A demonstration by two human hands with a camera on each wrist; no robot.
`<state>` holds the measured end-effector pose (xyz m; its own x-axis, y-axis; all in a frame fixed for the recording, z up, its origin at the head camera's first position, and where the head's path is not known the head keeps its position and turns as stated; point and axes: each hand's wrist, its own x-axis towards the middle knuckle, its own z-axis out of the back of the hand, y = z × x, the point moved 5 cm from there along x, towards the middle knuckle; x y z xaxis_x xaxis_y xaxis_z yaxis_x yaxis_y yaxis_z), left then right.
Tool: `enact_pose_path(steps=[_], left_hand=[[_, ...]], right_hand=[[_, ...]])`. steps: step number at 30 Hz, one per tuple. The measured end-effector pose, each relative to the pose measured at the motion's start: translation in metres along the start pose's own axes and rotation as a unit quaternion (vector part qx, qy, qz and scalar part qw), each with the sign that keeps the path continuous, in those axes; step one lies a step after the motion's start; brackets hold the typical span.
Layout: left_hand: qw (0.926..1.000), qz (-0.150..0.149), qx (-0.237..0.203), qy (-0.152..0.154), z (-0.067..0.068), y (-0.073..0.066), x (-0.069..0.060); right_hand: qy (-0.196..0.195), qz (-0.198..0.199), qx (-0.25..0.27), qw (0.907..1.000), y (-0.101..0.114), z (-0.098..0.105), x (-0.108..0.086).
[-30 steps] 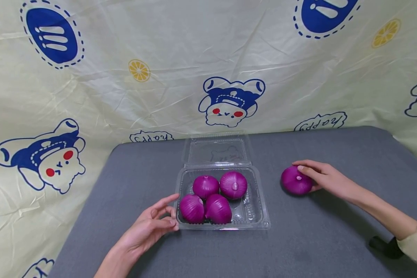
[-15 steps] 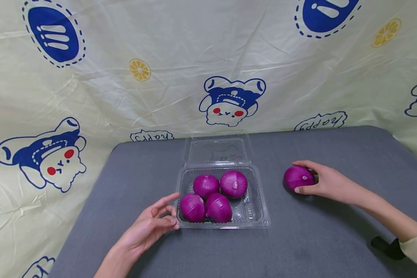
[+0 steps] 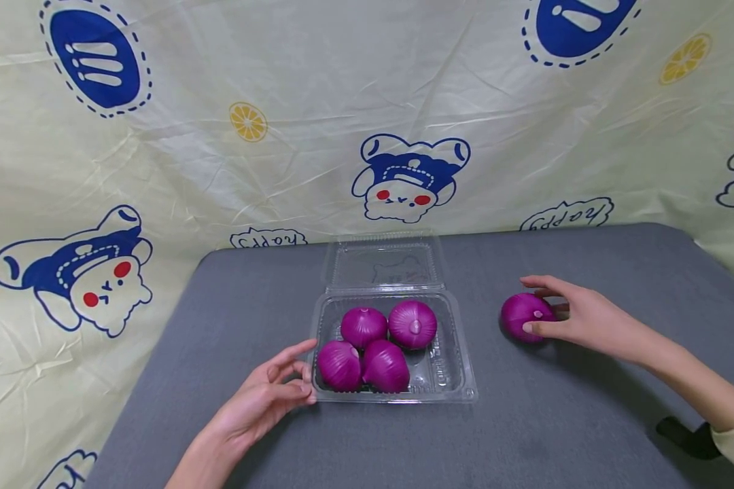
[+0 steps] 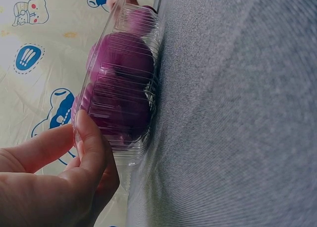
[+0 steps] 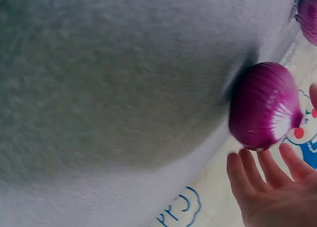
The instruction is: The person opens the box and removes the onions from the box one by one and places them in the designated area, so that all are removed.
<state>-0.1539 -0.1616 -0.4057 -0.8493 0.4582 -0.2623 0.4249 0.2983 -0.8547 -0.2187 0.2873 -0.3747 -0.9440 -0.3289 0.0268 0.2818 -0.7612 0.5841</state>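
On the table stands an open clear plastic clamshell container [image 3: 446,370], and several purple onions [image 3: 385,367] sit in its left and middle part. My left hand [image 3: 259,401] is at the container's left side. In the left wrist view, the thumb and a finger of the left hand [image 4: 74,172] pinch the container's rim. Right of the container, a single onion [image 3: 516,314] rests on the table. Around its right side my right hand [image 3: 599,322] is spread, thumb in front and fingers behind. In the right wrist view its fingertips are close to the onion [image 5: 262,106]; contact is hard to tell.
The container's clear lid [image 3: 382,265] lies folded back toward the rear edge of the grey table [image 3: 556,421]. Behind the table hangs a pale printed cloth [image 3: 306,75]. A black band [image 3: 685,438] shows by the right sleeve.
My right thumb has shifted from the loose onion's top to its near side, and the fingers have spread away to the right. That onion has moved slightly right. The left hand stays put.
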Motion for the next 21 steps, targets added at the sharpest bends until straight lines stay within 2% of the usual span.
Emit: enact_pose_path(steps=[4, 10, 16, 21], left_hand=[[1.0000, 0.000, 0.000, -0.001, 0.000, 0.000, 0.000], [1.0000, 0.001, 0.001, 0.000, 0.000, -0.001, 0.000], [1.0000, 0.004, 0.002, 0.000, 0.000, -0.001, 0.000], [1.0000, 0.005, 0.001, 0.000, 0.000, -0.001, 0.000]], right_hand=[[-0.039, 0.034, -0.023, 0.9984, 0.015, 0.005, -0.002], [-0.089, 0.100, -0.076, 0.9881, 0.044, 0.001, -0.005], [-0.106, 0.136, -0.094, 0.9805, 0.071, -0.009, -0.008], [-0.090, 0.161, -0.096, 0.9781, 0.088, -0.022, -0.005]])
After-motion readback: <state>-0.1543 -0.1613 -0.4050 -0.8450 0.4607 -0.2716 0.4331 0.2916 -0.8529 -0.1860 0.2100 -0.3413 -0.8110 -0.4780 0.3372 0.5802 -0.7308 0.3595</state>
